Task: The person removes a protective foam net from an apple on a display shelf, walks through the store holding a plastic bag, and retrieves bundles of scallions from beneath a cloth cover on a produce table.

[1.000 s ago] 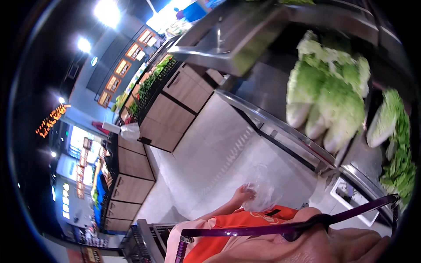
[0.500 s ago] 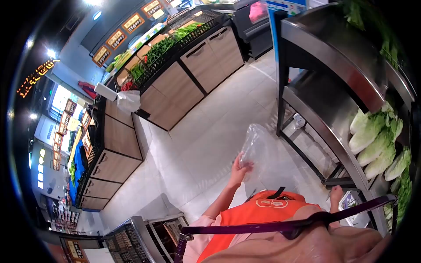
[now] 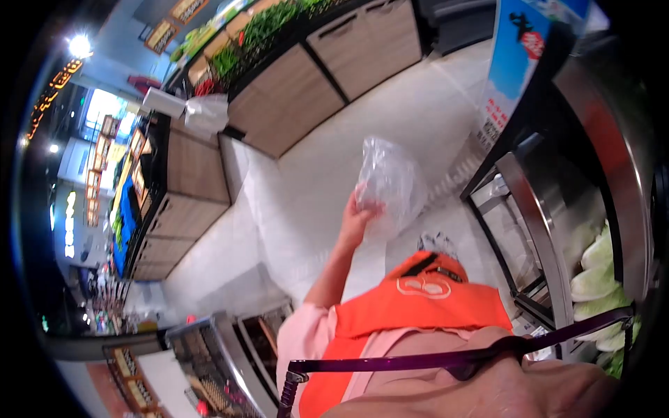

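My left hand (image 3: 362,214) is raised in front of the orange apron (image 3: 411,299), its fingers closed on a clear plastic bag (image 3: 395,177). Limp and see-through, the bag stands up and spreads to the right of my fingers, above the floor. Whether anything is inside it I cannot make out; it looks flat. My right hand is out of view.
To the right stands a metal shelf rack (image 3: 533,209) with napa cabbages (image 3: 596,282). A blue poster stand (image 3: 512,83) is beside it. Wooden vegetable counters (image 3: 272,104) line the far side, with a white bag roll (image 3: 207,113) at the corner. Crates (image 3: 209,362) sit lower left.
My left hand has lifted the plastic bag higher and a little left, and the bag has spread wider. My right hand has gone out of view. The camera view has shifted toward the rack.
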A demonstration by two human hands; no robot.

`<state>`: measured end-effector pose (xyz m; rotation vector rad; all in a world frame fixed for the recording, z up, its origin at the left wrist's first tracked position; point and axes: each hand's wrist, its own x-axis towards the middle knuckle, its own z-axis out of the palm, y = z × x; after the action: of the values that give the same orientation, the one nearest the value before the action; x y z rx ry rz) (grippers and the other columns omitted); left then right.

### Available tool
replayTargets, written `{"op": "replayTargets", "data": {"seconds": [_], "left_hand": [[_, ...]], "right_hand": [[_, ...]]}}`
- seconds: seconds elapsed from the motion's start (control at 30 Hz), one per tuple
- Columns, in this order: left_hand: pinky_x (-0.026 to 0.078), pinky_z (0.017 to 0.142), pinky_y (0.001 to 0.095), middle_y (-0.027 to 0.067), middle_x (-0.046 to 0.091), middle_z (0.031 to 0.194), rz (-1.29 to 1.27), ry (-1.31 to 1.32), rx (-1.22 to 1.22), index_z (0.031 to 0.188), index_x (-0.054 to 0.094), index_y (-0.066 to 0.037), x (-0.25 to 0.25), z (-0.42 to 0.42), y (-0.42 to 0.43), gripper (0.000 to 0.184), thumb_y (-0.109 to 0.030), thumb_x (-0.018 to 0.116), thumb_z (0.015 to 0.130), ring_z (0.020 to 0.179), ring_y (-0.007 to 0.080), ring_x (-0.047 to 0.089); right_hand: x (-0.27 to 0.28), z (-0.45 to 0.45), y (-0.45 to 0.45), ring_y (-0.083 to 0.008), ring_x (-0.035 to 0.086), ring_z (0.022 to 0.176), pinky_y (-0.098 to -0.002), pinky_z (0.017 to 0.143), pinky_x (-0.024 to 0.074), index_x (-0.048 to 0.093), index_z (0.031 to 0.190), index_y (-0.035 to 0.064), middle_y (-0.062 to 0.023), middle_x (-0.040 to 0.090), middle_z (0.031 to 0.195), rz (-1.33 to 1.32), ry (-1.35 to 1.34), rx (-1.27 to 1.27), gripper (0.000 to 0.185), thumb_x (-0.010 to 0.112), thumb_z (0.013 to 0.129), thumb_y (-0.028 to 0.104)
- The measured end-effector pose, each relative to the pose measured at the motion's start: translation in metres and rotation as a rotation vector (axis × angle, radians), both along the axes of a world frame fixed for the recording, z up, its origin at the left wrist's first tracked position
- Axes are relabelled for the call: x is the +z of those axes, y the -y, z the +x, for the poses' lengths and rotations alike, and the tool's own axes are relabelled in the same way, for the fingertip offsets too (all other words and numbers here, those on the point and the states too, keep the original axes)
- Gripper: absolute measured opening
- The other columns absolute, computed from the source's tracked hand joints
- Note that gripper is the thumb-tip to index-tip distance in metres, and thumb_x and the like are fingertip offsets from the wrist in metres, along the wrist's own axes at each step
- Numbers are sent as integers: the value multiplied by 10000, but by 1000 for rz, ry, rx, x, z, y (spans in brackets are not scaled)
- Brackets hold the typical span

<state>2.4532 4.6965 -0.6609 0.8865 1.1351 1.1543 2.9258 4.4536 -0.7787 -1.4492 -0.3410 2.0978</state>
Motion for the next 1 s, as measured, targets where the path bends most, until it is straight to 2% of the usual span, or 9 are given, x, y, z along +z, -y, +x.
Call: {"op": "replayTargets", "data": {"seconds": [0.3, 0.47, 0.53, 0.67, 0.7, 0.73, 0.8, 0.83, 1.0], "left_hand": [[501, 786, 325, 95, 631, 1001, -34, 18, 147, 1350, 376, -105, 43, -72, -60, 656, 99, 514, 742, 880, 183, 623], [490, 826, 306, 73, 604, 1103, -23, -77, 432, 1289, 464, -77, 48, -128, -38, 501, 57, 546, 813, 915, 178, 618], [487, 808, 296, 62, 606, 1089, -8, -314, 453, 1195, 551, -87, 40, -154, -25, 438, 79, 544, 790, 919, 188, 612], [480, 746, 317, 73, 612, 1007, 316, -927, 321, 1005, 663, -109, 58, -191, -20, 416, 134, 535, 692, 883, 253, 592], [467, 693, 356, 88, 595, 925, 446, -1046, 304, 937, 673, -126, 57, -201, -23, 421, 118, 560, 613, 850, 287, 564], [469, 731, 358, 89, 586, 907, 515, -1167, 234, 947, 665, -110, 57, -214, -25, 369, 68, 605, 629, 837, 277, 569], [463, 744, 372, 76, 564, 888, 570, -1354, 161, 933, 669, -120, 56, -239, -28, 335, 9, 638, 625, 857, 268, 556], [458, 754, 374, 75, 557, 880, 572, -1382, 157, 930, 670, -124, 51, -256, -28, 329, -9, 646, 623, 864, 265, 551], [439, 831, 367, 82, 562, 929, 391, -1347, 168, 988, 658, -159, 35, -355, -11, 330, -99, 679, 665, 943, 265, 537]], "right_hand": [[-90, -94, -141, -187, 594, 825, -337, 738, 469, 559, 1099, 36, -90, 636, 939, 87, 541, 839, 420, 567, 846, 371], [-112, -166, -247, -191, 582, 891, -353, 787, 452, 564, 1096, 25, -94, 636, 984, 207, 598, 1014, 485, 576, 835, 434], [-163, -194, -311, -147, 551, 916, -327, 795, 436, 595, 1053, 7, -105, 627, 999, 289, 493, 1007, 472, 566, 851, 433], [-86, -345, -423, -133, 536, 947, -284, 777, 429, 539, 1160, 44, -64, 587, 1093, 582, 315, 791, 461, 516, 892, 419], [-25, -399, -437, -163, 531, 998, -316, 811, 433, 508, 1193, 56, -73, 567, 1130, 368, 193, 715, 484, 491, 898, 439], [28, -452, -447, -194, 527, 1050, -348, 846, 438, 477, 1227, 69, -83, 547, 1167, 155, 77, 628, 507, 467, 904, 459], [41, -527, -468, -273, 531, 1066, -424, 838, 481, 355, 1327, 151, -102, 575, 1117, -79, -526, 612, 543, 565, 870, 355], [47, -571, -467, -256, 542, 1054, -417, 829, 493, 373, 1314, 125, -105, 575, 1120, -40, -677, 549, 539, 590, 851, 299], [53, -732, -478, -207, 564, 1037, -368, 858, 490, 414, 1268, 15, -125, 576, 1130, 282, -427, 698, 521, 610, 793, 103]]}}
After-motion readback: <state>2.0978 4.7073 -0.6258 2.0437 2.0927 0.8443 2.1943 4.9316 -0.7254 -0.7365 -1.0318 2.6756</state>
